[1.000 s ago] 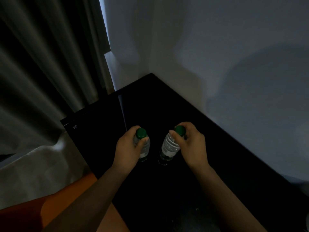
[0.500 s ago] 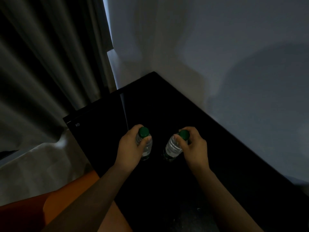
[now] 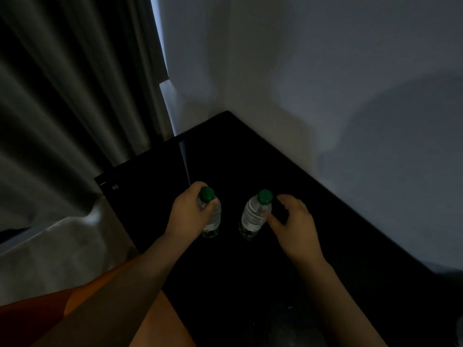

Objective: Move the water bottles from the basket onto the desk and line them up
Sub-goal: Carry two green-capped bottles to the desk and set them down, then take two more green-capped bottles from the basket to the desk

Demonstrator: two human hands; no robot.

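Left hand (image 3: pixel 186 214) around upright bottle (image 3: pixel 214 219)

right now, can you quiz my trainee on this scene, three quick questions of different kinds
1. True or false: the left hand grips a clear plastic water bottle with a green cap.
2. The right hand is: A) open beside the other green-capped clear bottle, B) gripping its cap, C) out of view.
3. How many bottles show on the black desk?
Key: 1 true; 2 A; 3 two.
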